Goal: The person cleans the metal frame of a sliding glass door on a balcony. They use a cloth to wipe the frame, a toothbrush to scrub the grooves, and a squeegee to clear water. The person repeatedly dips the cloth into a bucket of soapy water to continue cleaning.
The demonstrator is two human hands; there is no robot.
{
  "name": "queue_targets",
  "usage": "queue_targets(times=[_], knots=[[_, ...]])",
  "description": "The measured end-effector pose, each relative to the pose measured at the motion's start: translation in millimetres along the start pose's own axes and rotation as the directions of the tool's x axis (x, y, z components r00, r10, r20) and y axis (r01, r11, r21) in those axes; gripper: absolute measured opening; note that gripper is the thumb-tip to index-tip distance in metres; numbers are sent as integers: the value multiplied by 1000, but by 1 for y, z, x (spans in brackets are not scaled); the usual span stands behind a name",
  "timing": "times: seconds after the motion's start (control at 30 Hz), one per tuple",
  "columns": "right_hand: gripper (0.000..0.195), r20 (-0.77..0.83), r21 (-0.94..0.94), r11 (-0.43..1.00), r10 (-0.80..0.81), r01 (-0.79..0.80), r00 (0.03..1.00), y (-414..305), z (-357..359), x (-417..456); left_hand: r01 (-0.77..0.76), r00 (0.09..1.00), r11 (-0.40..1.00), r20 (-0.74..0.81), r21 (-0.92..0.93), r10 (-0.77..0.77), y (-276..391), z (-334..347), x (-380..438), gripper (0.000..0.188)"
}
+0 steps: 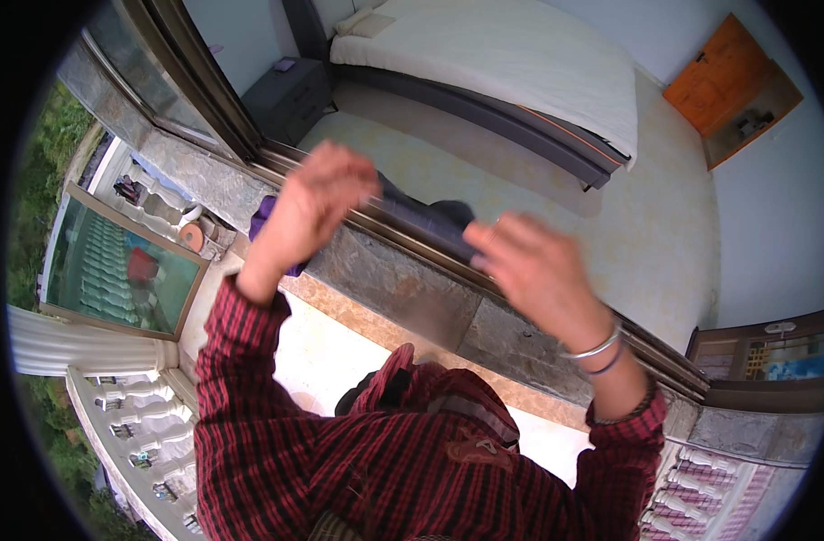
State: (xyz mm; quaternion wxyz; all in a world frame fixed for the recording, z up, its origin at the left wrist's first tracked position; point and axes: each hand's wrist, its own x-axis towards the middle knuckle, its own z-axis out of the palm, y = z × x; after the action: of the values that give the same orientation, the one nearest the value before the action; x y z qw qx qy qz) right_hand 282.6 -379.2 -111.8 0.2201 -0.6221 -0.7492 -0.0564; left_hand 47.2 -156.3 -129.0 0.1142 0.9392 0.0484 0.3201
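Observation:
A dark grey cloth (418,220), blurred by motion, spans the space between my hands above the window's metal sill track (385,233). My left hand (317,203) is raised with bent fingers at the cloth's left end. The right end of the cloth is at the fingertips of my right hand (530,260), which wears a silver bangle and a dark band at the wrist. Blur hides the exact finger grip of both hands. Behind my left wrist, a purple cloth (261,215) lies on the stone ledge (401,287), partly hidden.
Beyond the window frame (182,74) are a bed (493,47), a grey nightstand (286,95) and a wooden door (719,74). On the balcony side, a framed glass panel (124,264) leans near white balusters (141,416) and a column (87,343).

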Motion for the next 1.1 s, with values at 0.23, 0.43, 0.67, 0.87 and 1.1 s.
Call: queue_targets(times=[0.23,0.43,0.67,0.87,1.1], knots=[[47,78,161,980,110,-121,991,-3,74,-19,198,974,980,105,23,-200,15,47,-51,38],[53,23,-19,997,79,-78,997,-11,146,4,206,961,932,118,298,-250,-5,91,-58,37],[52,-44,-74,995,56,-59,997,-13,176,34,332,933,876,17,350,-361,-17,72,-52,30],[33,-58,-78,997,16,-20,998,-3,172,40,385,913,876,22,290,-408,-54,76,-50,17],[25,52,-67,997,53,-49,997,-4,159,42,333,941,900,-46,282,-334,-66,69,-35,18]])
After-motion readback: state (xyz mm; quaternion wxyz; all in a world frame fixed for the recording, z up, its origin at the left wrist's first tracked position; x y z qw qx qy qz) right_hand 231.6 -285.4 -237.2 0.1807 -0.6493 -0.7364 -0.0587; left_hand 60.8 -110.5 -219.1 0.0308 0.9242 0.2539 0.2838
